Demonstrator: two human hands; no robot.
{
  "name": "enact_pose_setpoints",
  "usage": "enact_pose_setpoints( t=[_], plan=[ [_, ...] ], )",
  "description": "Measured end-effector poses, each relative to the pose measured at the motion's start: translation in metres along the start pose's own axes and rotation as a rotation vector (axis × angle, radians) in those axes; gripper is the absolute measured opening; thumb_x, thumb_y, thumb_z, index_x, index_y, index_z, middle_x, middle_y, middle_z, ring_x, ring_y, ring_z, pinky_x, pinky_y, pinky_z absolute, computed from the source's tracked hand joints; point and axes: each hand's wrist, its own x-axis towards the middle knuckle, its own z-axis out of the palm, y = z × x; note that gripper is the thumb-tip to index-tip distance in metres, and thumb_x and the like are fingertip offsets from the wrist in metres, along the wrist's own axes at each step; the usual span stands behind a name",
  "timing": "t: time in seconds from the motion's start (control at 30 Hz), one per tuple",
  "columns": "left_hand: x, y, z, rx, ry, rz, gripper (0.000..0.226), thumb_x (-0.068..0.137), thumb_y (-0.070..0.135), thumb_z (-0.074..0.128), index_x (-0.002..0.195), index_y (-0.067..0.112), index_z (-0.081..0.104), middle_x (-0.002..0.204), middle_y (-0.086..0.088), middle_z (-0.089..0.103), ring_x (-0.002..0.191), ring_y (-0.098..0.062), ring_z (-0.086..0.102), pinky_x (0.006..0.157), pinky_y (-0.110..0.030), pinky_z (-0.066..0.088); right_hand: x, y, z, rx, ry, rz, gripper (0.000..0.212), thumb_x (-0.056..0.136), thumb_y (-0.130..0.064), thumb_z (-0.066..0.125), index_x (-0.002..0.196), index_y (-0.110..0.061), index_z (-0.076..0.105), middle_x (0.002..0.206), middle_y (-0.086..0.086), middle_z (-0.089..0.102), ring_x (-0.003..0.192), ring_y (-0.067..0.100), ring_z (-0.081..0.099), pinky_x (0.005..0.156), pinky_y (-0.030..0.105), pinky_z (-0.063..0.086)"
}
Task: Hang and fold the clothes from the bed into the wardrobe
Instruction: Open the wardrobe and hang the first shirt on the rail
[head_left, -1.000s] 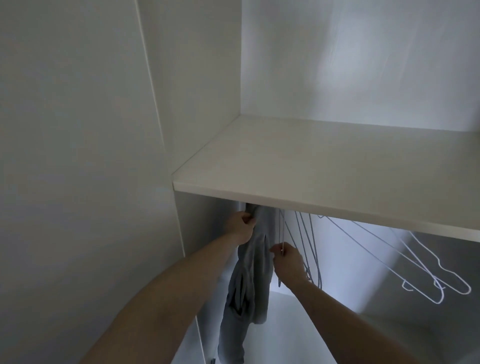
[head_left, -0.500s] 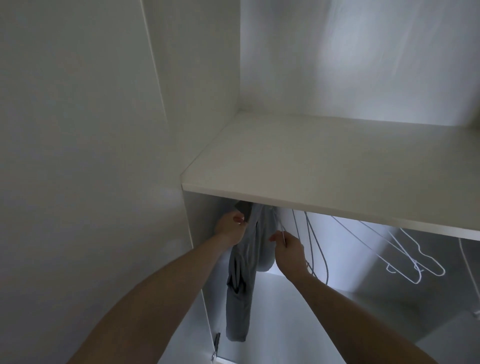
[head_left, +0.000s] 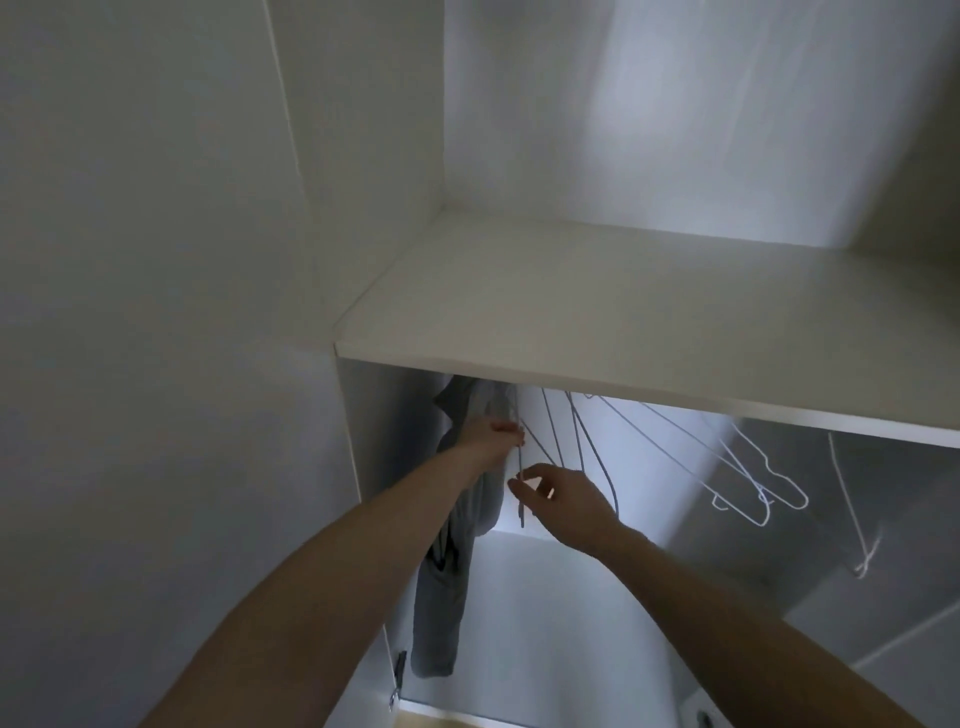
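A grey fabric garment (head_left: 447, 582) hangs at the lower centre-left of the frame, inside a white wardrobe (head_left: 374, 467) and close against its left side panel. Its top disappears behind the front edge of a pale flat wooden shelf (head_left: 623, 322) that spans the middle of the frame, so the rail and the hook that carry it are hidden.

The left hand (head_left: 491, 441) reaches up from the lower left, its forearm crossing in front of the garment, and its fingers curl onto the cloth near the top, beside a thin grey wire hanger (head_left: 521, 483) whose straight end hangs down next to the fabric. The right hand (head_left: 566, 501) comes in from the lower right, just right of that wire; its thumb and forefinger are set a narrow gap apart around the wire's lower part, but whether they actually pinch it cannot be told.

To the right, in the centre of the frame, several more empty thin wire hangers (head_left: 587, 447) slant down from under the shelf, the nearest just behind the right hand. Further right, pale white hangers (head_left: 763, 493) hang well apart from the garment, and one more thin wire hanger (head_left: 852, 514) shows near the right edge. A small metal hinge (head_left: 399, 670) sits on the side panel at lower left, just beside the garment's hem.
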Motion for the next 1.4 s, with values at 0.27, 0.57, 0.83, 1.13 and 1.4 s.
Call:
enact_pose_setpoints(
  t=[0.27,0.57,0.83,1.13,1.4],
  plan=[
    [0.003,-0.007,-0.013,-0.006,0.053,-0.034,0.013,0.102,0.024,0.058,0.096,0.031,0.067,0.087,0.003,0.065,0.077,-0.012,0.059,0.058,-0.02,0.046,-0.002,0.051,-0.041,0.056,0.282,0.325,0.039,0.09,-0.049,0.072,0.115,-0.022,0.06,0.119,-0.004,0.061,0.081,0.015,0.063,0.071,0.028,0.049],
    [0.014,-0.011,-0.021,0.006,0.091,0.018,0.018,0.101,0.021,0.056,0.089,0.027,0.068,0.076,0.004,0.064,0.065,-0.012,0.057,0.056,-0.022,0.046,0.013,0.034,-0.024,0.234,0.28,0.23,0.057,0.11,-0.03,0.036,0.065,-0.013,0.067,0.053,-0.004,0.065,0.038,0.003,0.052,0.052,0.021,0.039],
    [0.024,-0.016,-0.02,-0.07,0.198,0.061,0.019,0.103,0.02,0.055,0.098,0.009,0.07,0.074,-0.003,0.056,0.072,-0.019,0.052,0.057,-0.023,0.037,-0.005,0.034,-0.043,0.329,0.46,0.25,0.055,0.11,-0.033,0.033,0.073,-0.014,0.069,0.062,-0.008,0.066,0.055,0.025,0.06,0.059,0.034,0.05],
    [0.016,-0.027,0.007,-0.097,0.152,0.088,0.017,0.104,0.024,0.053,0.11,0.024,0.069,0.092,0.008,0.067,0.075,-0.008,0.059,0.058,-0.016,0.043,-0.039,0.062,-0.033,-0.005,0.411,0.279,0.045,0.108,-0.031,0.034,0.082,-0.009,0.062,0.071,0.003,0.065,0.071,0.026,0.063,0.072,0.037,0.051],
    [-0.002,-0.016,0.016,-0.172,0.178,0.166,0.022,0.107,0.024,0.049,0.121,0.022,0.066,0.093,0.004,0.065,0.072,-0.008,0.055,0.062,-0.022,0.045,-0.04,0.075,-0.039,-0.111,0.385,0.317,0.047,0.108,-0.033,0.035,0.073,-0.009,0.055,0.067,0.005,0.063,0.065,0.024,0.06,0.065,0.035,0.047]
  ],
)
